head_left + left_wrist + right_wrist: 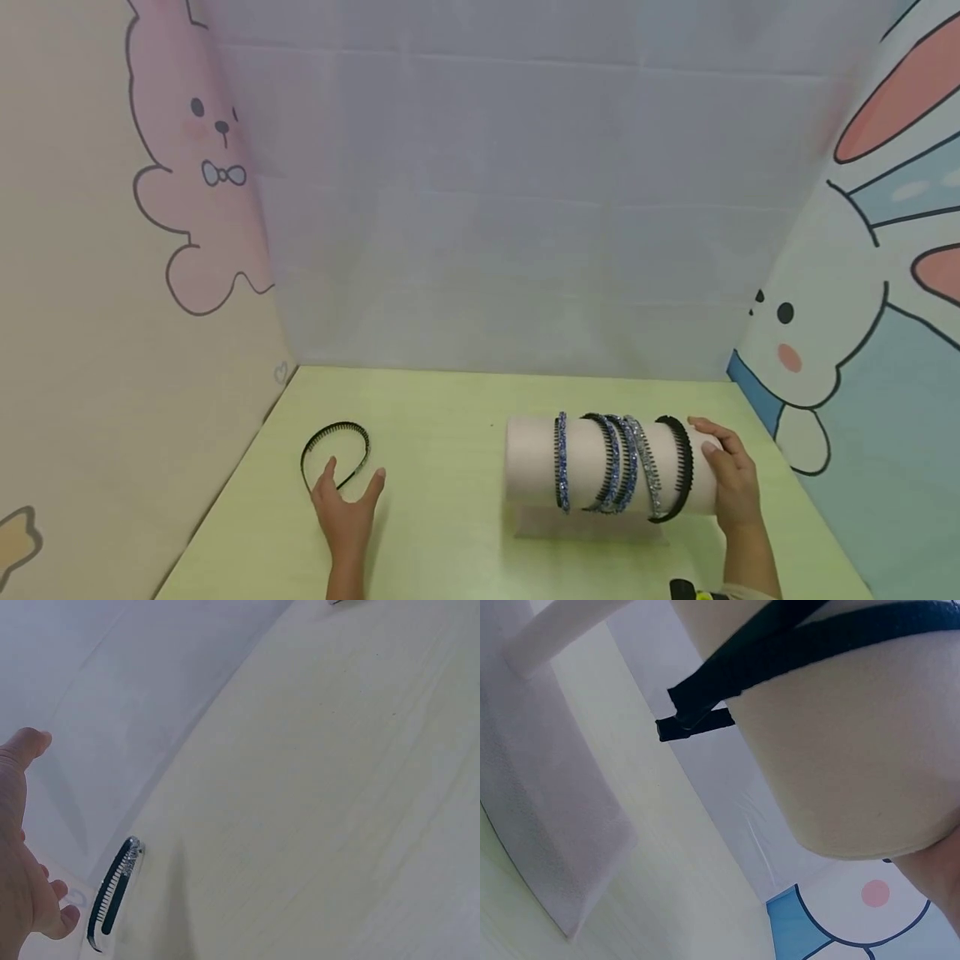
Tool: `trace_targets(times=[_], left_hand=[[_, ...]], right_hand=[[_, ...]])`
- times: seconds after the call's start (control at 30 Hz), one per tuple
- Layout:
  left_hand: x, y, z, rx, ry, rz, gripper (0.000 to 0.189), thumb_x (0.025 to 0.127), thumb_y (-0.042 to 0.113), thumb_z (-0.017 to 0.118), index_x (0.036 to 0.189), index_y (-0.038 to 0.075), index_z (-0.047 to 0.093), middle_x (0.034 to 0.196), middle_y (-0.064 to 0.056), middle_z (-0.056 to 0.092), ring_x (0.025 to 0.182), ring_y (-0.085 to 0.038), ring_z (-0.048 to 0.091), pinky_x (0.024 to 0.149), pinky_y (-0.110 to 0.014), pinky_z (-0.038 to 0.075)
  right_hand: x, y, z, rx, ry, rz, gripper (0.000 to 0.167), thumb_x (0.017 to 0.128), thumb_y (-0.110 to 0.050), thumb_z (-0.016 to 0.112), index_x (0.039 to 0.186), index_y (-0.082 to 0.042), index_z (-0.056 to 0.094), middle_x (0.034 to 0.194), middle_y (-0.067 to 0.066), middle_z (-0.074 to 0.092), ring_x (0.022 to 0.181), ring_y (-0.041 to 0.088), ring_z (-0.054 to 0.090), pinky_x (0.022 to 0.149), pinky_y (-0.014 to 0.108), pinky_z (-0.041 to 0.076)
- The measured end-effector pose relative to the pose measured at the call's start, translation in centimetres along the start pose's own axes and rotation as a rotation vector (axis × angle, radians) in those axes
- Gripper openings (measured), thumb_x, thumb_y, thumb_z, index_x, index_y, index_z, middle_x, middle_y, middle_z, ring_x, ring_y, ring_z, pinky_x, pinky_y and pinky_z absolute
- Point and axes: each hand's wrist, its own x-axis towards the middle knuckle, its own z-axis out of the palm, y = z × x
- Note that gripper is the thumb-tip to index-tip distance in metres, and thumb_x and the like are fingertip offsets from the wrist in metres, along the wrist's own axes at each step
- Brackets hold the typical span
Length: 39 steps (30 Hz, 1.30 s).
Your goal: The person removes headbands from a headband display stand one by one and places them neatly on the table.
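A black toothed headband (343, 425) lies on the table at the left. My left hand (345, 517) is just in front of it with thumb and fingers spread and nothing held between them. In the left wrist view the same headband (112, 896) appears beyond the fingers. On the right, my right hand (735, 483) grips the end of a white cylindrical headband stand (532, 467). Round its roll sit several headbands: blue glittery ones (562, 462), a silver one (647, 467) and a black one (684, 471) closest to that hand.
The stand has a flat pale base (585, 525) on the light green table (435, 467). A pale backdrop (510, 208) rises behind the table. Side walls with cartoon animals (817, 333) border it left and right. Something dark and yellow (682, 590) shows at the right wrist.
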Motion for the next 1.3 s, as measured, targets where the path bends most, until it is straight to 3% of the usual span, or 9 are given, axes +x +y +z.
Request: trace_targets(times=[0.3,0.47,0.6,0.93,1.3], left_hand=[[-2.8,1.6,0.4,-0.018,-0.096,-0.012,0.082,0.074,0.037,0.079,0.14,0.009,0.039,0.138,-0.015,0.035,0.125,-0.036,0.031,0.093,-0.058,0.028],[-3.8,3.4,0.9,-0.051,-0.168,0.064,0.075,0.074,0.032,0.079,0.136,0.009,0.044,0.137,-0.014,0.037,0.125,-0.037,0.033,0.093,-0.061,0.028],[-4.3,4.5,1.3,-0.08,-0.179,0.127,0.069,0.074,0.028,0.08,0.132,0.009,0.049,0.133,-0.012,0.042,0.122,-0.035,0.037,0.093,-0.06,0.028],[-6.0,5.5,2.7,-0.129,-0.248,0.126,0.066,0.073,0.025,0.081,0.13,0.013,0.05,0.133,-0.006,0.043,0.122,-0.031,0.039,0.096,-0.056,0.027],[-8.0,7.4,5.0,-0.221,-0.354,0.213,0.061,0.073,0.023,0.08,0.128,0.019,0.053,0.13,0.0,0.048,0.119,-0.025,0.044,0.093,-0.053,0.032]], right_hand=[[0.0,0.1,-0.1,0.02,-0.025,-0.003,0.023,0.096,-0.001,0.042,0.112,0.008,0.055,0.114,-0.006,0.061,0.113,0.012,0.047,0.088,0.018,0.034],[0.0,0.1,-0.1,0.03,-0.008,0.0,0.023,0.096,-0.001,0.042,0.112,0.009,0.055,0.113,-0.005,0.061,0.112,0.012,0.047,0.088,0.018,0.034],[0.0,0.2,0.1,0.032,-0.006,0.0,0.023,0.096,-0.001,0.042,0.112,0.009,0.055,0.113,-0.005,0.061,0.112,0.013,0.047,0.087,0.02,0.035],[-0.4,0.2,-0.3,-0.038,0.037,0.071,0.022,0.097,-0.005,0.044,0.112,0.005,0.056,0.112,-0.009,0.061,0.112,0.012,0.047,0.086,0.018,0.035],[-0.1,0.2,-0.1,0.003,0.021,0.054,0.024,0.096,-0.003,0.043,0.114,0.008,0.054,0.114,-0.006,0.061,0.114,0.014,0.045,0.087,0.02,0.035]])
